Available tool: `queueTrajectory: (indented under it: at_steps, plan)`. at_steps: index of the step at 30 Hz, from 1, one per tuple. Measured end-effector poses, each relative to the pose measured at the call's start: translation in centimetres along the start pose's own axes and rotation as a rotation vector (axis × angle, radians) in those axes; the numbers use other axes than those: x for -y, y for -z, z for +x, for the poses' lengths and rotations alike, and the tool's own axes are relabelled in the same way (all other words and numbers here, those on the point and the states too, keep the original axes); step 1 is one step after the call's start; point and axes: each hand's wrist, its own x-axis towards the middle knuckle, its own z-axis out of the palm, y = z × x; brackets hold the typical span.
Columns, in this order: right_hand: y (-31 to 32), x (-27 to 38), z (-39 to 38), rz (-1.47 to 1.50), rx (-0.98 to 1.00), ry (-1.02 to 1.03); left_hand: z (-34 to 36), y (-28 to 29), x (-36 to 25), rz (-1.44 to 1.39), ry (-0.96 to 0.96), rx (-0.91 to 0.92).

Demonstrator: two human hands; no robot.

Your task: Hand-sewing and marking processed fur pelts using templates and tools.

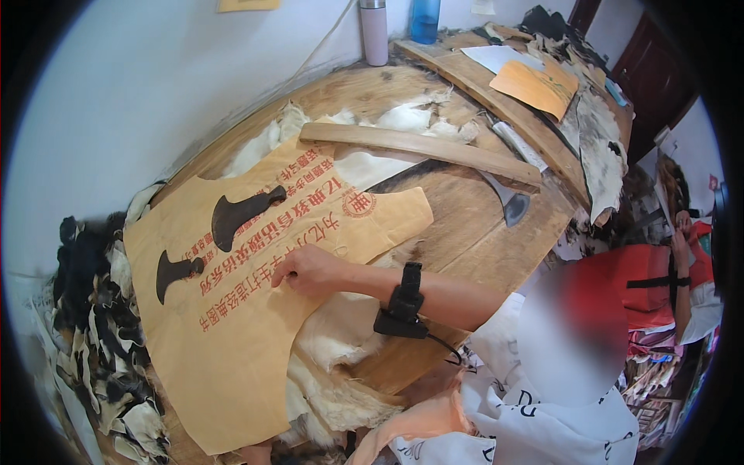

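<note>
My right hand (306,271), wearing a black strapped wrist device (403,310), rests with curled fingers on a tan paper pattern (209,387) printed in red. Whether those fingers hold something is unclear. Two dark axe-shaped metal blades with short handles, a larger (232,215) and a smaller (167,275), lie on the pattern left of and above that hand. My left hand (256,453) barely shows at the bottom edge beneath the pattern, its fingers hidden. Pale fur pieces (349,395) lie under the pattern.
The wooden worktable (465,232) bears a wooden batten (418,151), a broad-bladed tool (511,201), an orange sheet (531,85), a pink tumbler (374,39) and a blue bottle (425,23). Dark fur scraps (93,294) pile at left. A co-worker's arm (680,256) shows at far right.
</note>
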Motion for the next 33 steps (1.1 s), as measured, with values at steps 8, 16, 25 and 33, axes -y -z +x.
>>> queueTrajectory:
  at_steps: [8,16,25,33]
  plan:
    - [-1.8,-2.4,0.9,-0.251,-0.041,0.126,-0.6,-1.9,-0.8,-0.030,-0.006,-0.033]
    - [-0.4,1.1,-1.4,-0.552,0.022,0.211,-12.1,2.7,-2.0,-0.011,0.453,-0.203]
    - [-0.3,1.5,-1.2,-0.563,0.048,0.219,-20.1,6.8,-3.9,0.240,0.457,-0.503]
    - [-0.8,0.8,-1.0,-0.573,0.065,0.173,-14.2,5.9,-4.0,0.226,0.517,-0.438]
